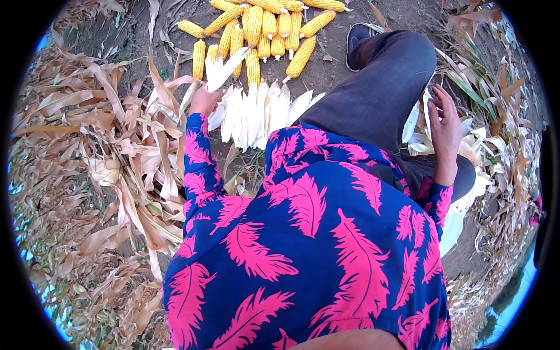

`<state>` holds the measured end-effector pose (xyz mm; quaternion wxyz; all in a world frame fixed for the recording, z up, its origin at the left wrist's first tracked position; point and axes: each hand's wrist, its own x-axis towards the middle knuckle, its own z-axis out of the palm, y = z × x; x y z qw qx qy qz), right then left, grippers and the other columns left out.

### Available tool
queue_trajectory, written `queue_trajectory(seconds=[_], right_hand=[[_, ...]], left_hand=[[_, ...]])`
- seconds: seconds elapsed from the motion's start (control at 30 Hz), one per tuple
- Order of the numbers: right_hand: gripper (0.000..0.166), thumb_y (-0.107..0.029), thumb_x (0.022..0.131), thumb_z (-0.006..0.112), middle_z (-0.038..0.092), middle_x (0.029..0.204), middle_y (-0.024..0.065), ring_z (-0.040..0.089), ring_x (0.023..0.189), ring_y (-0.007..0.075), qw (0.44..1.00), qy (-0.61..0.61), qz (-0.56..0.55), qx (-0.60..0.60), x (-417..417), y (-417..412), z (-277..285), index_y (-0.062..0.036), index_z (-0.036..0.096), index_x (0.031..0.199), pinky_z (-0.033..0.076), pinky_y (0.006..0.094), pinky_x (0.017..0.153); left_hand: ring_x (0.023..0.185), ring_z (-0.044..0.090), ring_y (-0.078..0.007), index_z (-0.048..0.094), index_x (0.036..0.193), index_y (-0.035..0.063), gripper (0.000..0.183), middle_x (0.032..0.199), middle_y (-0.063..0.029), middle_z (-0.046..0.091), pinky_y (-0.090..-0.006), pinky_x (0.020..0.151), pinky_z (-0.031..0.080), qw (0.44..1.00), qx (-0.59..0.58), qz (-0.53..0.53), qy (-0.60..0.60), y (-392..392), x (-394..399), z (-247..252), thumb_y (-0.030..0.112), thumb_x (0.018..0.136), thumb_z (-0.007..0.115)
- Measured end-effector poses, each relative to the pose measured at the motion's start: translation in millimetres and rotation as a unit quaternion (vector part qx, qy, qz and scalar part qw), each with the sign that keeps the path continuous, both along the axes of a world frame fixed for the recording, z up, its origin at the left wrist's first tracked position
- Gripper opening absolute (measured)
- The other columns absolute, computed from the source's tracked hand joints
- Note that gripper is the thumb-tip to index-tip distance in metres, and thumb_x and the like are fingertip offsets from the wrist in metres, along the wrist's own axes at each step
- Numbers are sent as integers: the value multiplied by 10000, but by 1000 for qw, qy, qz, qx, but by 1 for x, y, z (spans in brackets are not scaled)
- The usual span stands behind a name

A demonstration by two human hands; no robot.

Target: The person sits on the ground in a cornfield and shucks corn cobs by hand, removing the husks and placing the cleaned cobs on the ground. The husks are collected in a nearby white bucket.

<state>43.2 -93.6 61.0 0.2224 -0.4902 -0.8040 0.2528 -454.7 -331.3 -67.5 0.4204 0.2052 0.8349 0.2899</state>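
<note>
My left hand [204, 99] is at the left end of a row of corn ears, its fingers curled at the pale husk [225, 68] of one ear. That husk is peeled back and partly covers its yellow kernels [212, 52]. Right of this hand, several white peeled-back husks [258, 113] lie side by side on the soil, pointing towards me. Beyond them is a cluster of bare yellow corn cobs [253, 26]. My right hand [446, 127] hovers by my bent leg, fingers apart and holding nothing, above loose pale husks [468, 135].
Dry corn stalks and leaves [144, 131] are heaped close on my left. A husk-wrapped ear [105, 171] lies among them. My leg in dark trousers [372, 87] stretches forward to a dark shoe [358, 43]. More dry leaves [507, 162] lie at the right.
</note>
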Motion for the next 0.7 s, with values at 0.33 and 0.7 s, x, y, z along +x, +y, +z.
queue_trajectory(seconds=[0.33, 0.7], right_hand=[[284, -59, 865, 587, 604, 1177, 110, 643, 879, 216, 999, -25, -4, -20, 12, -17, 1, -17, 582, 1146, 510, 290, 765], [566, -91, 827, 596, 542, 1250, 153, 611, 994, 293, 994, -91, -59, -12, 51, -40, -16, -76, 379, 1350, 505, 380, 822]], left_hand=[[1291, 353, -372, 204, 1430, 22, 1190, 1387, -238, 339, -408, 1062, 332, 966, -144, 15, 214, -56, 84, -140, 335, 515, 898], [1206, 458, -410, 420, 1306, -82, 943, 1275, -307, 477, -417, 1020, 367, 952, -84, -137, 259, -1, 29, -151, 440, 623, 807]])
